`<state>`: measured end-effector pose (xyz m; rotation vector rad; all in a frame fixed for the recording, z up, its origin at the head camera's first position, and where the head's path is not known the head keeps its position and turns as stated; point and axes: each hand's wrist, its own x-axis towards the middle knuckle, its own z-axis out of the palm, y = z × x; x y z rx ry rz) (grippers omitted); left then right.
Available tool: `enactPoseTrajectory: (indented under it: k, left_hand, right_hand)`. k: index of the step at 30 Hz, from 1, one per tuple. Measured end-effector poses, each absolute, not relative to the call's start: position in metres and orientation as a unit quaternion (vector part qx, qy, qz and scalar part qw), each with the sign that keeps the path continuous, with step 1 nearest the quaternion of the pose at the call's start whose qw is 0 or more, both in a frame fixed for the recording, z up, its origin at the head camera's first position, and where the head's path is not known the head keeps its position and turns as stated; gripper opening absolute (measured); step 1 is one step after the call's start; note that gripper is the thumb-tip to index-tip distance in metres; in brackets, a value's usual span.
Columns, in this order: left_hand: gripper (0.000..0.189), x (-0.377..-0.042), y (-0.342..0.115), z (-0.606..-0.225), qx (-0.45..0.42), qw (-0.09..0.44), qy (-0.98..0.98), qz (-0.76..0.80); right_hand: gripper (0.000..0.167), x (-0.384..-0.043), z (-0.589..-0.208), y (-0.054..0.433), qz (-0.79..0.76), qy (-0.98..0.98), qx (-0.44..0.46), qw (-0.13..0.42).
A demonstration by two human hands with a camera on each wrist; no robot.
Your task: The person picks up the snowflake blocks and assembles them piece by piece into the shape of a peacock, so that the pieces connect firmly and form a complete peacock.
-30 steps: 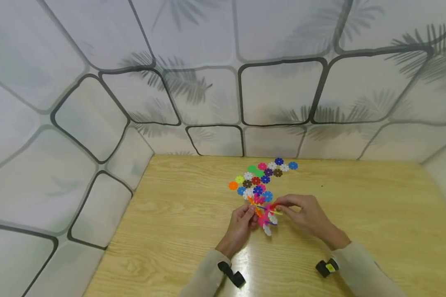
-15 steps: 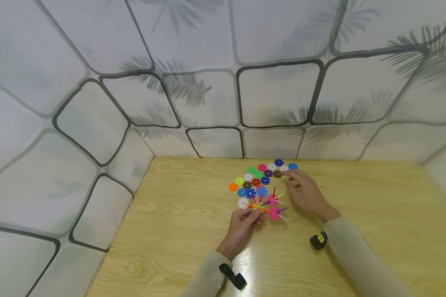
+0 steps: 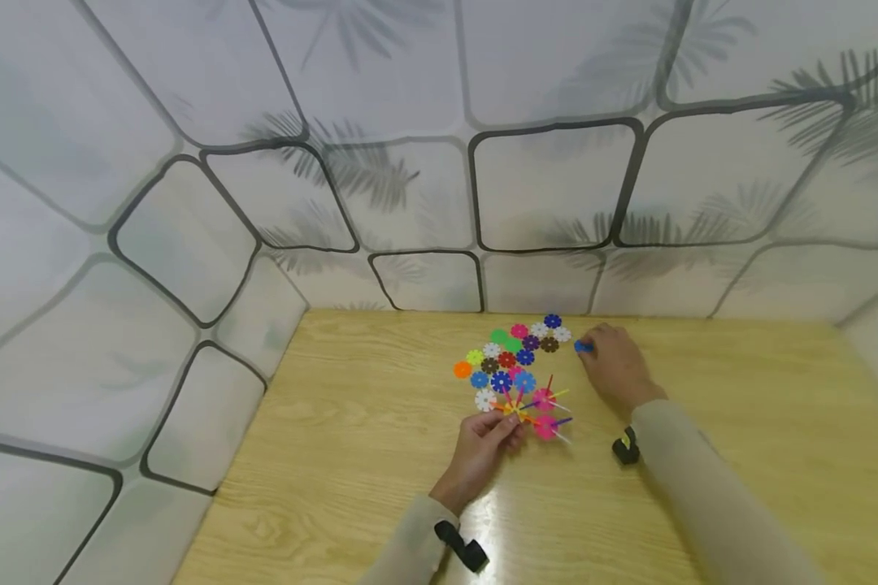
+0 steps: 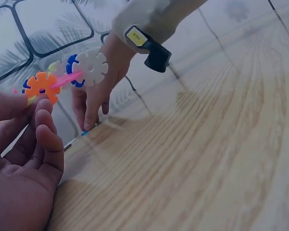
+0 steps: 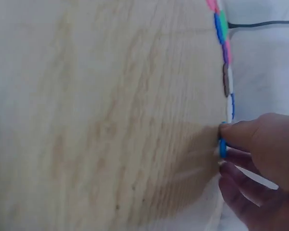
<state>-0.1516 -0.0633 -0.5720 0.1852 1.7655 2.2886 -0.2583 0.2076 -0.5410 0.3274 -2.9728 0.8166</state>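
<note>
My left hand (image 3: pixel 480 445) pinches a joined cluster of notched plastic snowflake discs (image 3: pixel 545 426) by its yellow centre. Pink, orange, white and blue discs stick out from it at angles, and the left wrist view shows an orange disc (image 4: pixel 38 83) close to the fingertips. Out to the right, near the table's back edge, my right hand (image 3: pixel 618 370) holds a blue snowflake disc (image 3: pixel 582 347) between thumb and fingers. In the right wrist view this blue disc (image 5: pixel 223 147) is low at the wooden surface.
Loose snowflake discs (image 3: pixel 507 359) in many colours lie flat in a slanting group between the hands, reaching to the back of the wooden table (image 3: pixel 351 455). A patterned wall (image 3: pixel 424 280) rises straight behind the table edge.
My right hand has left the cluster, moved back and right over the loose discs, and taken hold of the blue one. The left hand keeps its grip; the cluster has turned.
</note>
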Motion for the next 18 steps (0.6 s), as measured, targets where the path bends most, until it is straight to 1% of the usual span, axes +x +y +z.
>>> enactPoseTrajectory:
  k: [2, 5, 7, 9, 12, 16, 18]
  left_hand:
    - [0.035, -0.152, -0.063, -0.57, 0.066, 0.12, 0.609, 0.781]
    - [0.034, -0.151, -0.062, -0.569, 0.065, 0.116, 0.616, 0.777]
    - [0.033, -0.15, -0.061, -0.57, 0.067, 0.11, 0.625, 0.77]
    - [0.031, -0.15, -0.06, -0.573, 0.068, 0.104, 0.637, 0.761]
    - [0.029, -0.149, -0.06, -0.576, 0.071, 0.089, 0.662, 0.741]
    - [0.026, -0.148, -0.06, -0.58, 0.072, 0.069, 0.683, 0.723]
    - [0.023, -0.149, -0.06, -0.581, 0.067, 0.07, 0.67, 0.736]
  right_hand:
    - [0.028, -0.254, -0.536, 0.209, 0.293, -0.95, 0.103, 0.017]
    - [0.032, -0.245, -0.529, 0.212, 0.331, -0.939, 0.098, -0.003]
    - [0.032, -0.239, -0.528, 0.214, 0.355, -0.93, 0.095, -0.013]
    - [0.026, -0.232, -0.525, 0.215, 0.372, -0.923, 0.094, -0.013]
    - [0.016, -0.222, -0.52, 0.213, 0.394, -0.915, 0.092, 0.013]
    - [0.011, -0.205, -0.51, 0.202, 0.45, -0.886, 0.101, 0.055]
    - [0.01, -0.197, -0.506, 0.195, 0.477, -0.868, 0.119, 0.063]
